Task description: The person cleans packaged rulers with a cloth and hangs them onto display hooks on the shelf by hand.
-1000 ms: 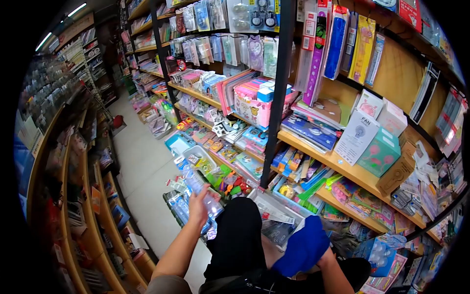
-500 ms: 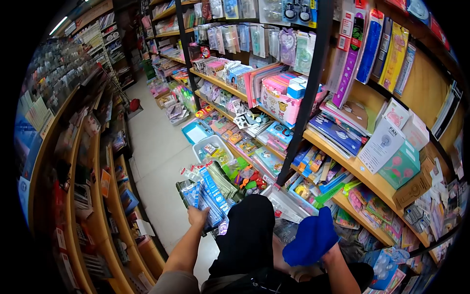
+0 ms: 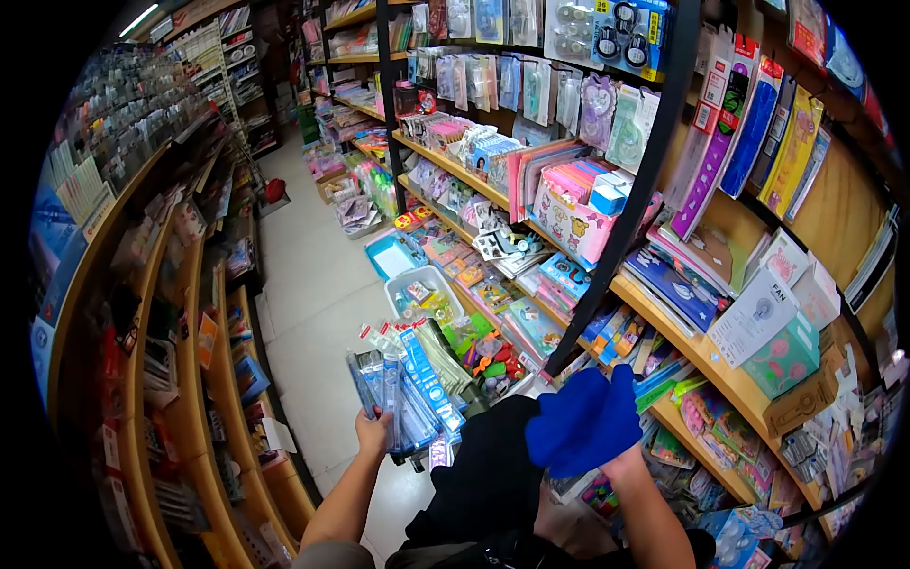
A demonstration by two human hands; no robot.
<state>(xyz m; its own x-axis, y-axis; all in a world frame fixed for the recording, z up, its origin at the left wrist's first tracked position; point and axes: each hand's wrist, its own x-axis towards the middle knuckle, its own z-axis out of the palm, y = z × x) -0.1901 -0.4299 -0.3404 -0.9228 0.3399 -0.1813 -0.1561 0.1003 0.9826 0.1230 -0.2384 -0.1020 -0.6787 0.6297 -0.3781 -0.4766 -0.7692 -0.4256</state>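
Observation:
My left hand (image 3: 373,432) is closed on one of the slim, clear-and-blue plastic packs (image 3: 391,389) at the left of a pile. More blue-printed packages (image 3: 428,377) lie beside it, over a dark tray or basket whose edges are mostly covered. My right hand (image 3: 621,463) holds a bright blue cloth (image 3: 583,422), bunched up above my knee; the cloth hides most of its fingers. Between the two hands is my knee in black trousers (image 3: 488,460).
Wooden shelves (image 3: 697,322) with stationery, boxes and hanging packs rise on my right. A white bin (image 3: 455,296) and a blue tray (image 3: 393,254) stand on the floor ahead. Tiered shelves (image 3: 185,379) line the left. A narrow tiled aisle (image 3: 303,237) runs between.
My right hand has raised the blue cloth slightly and shifted it left, over my knee. A slim pack at my left hand now stands more upright. The view has turned slightly left.

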